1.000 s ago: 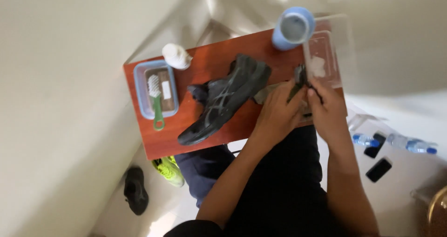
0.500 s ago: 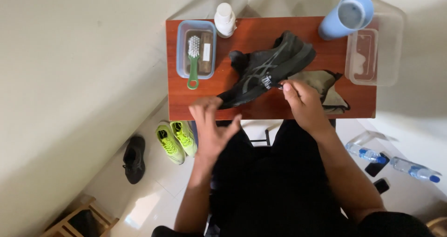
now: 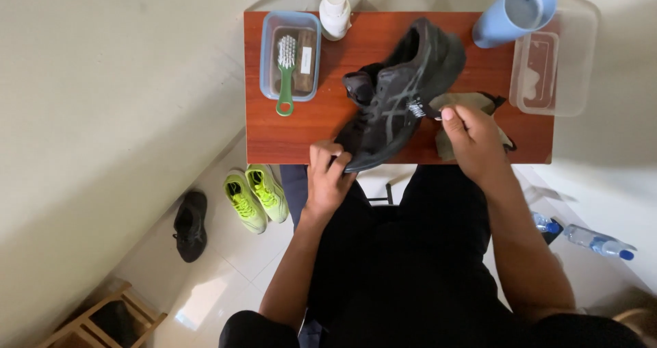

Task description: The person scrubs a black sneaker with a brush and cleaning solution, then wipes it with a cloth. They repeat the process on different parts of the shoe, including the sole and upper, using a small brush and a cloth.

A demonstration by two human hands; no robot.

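Note:
A black sports shoe (image 3: 400,91) lies tilted on a small red-brown table (image 3: 294,132). My left hand (image 3: 327,177) grips the shoe's toe end at the table's near edge. My right hand (image 3: 473,139) pinches a small dark brush-like thing at the shoe's side, and rests over an olive-green cloth (image 3: 472,105) lying on the table.
A blue tub (image 3: 270,54) holds a green-handled brush (image 3: 285,67). A white bottle (image 3: 335,9), a blue cup (image 3: 513,9) and a clear plastic box (image 3: 554,60) stand at the back and right. On the floor are neon-green shoes (image 3: 256,197), a black shoe (image 3: 189,225) and plastic bottles (image 3: 595,242).
My left hand has moved from the air in front of me onto the shoe's toe. My right hand has come from the clear box to the shoe's side.

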